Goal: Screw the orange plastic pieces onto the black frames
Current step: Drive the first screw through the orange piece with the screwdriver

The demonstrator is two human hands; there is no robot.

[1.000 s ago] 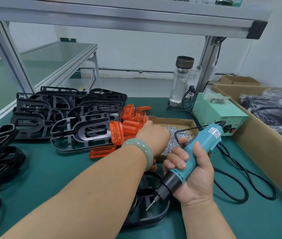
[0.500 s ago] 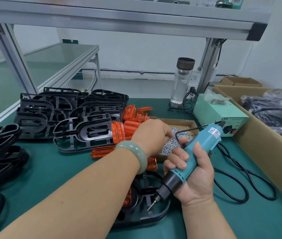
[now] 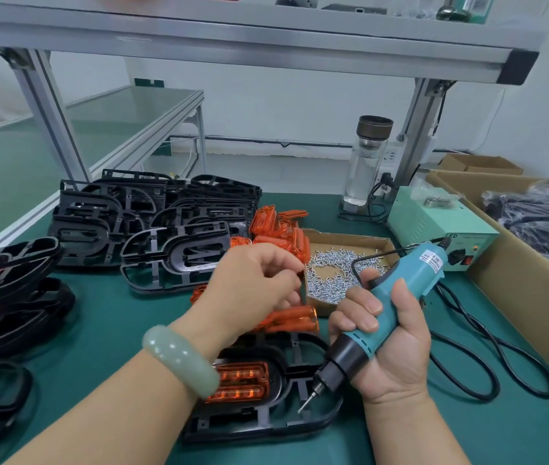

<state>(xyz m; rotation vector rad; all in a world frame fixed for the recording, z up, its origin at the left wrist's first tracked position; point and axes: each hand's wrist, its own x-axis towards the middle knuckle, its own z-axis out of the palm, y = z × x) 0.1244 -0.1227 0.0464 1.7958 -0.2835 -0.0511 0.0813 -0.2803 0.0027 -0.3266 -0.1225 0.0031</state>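
- Head view: the left hand (image 3: 253, 280) hangs over the left edge of the shallow screw box (image 3: 343, 237). Its fingers are curled with the tips drawn together. Whether they pinch a screw cannot be told.
- The right hand (image 3: 390, 344) has its fingers wrapped round the teal electric screwdriver (image 3: 397, 303). The tool is held slanted, with its bit pointing down-left over the near black frame (image 3: 266, 421).
- That frame lies flat at the worktop's (image 3: 115, 313) near edge, between the forearms. An orange piece (image 3: 242, 380) is seated in its middle opening, partly hidden by the left wrist.
- Loose orange pieces (image 3: 279, 229) are heaped from the frame's far rim up along the box's left wall.
- A stack of black frames (image 3: 152, 209) fills the far left. More frames (image 3: 7, 280), which show orange parts, crowd the left edge.
- A black cable (image 3: 488, 364) loops on the worktop just right of the right hand. Beyond it, a cardboard carton wall (image 3: 518, 297) bounds that side.
- Bare green worktop shows between the left stacks and the near frame, and again in front of the cable loops.
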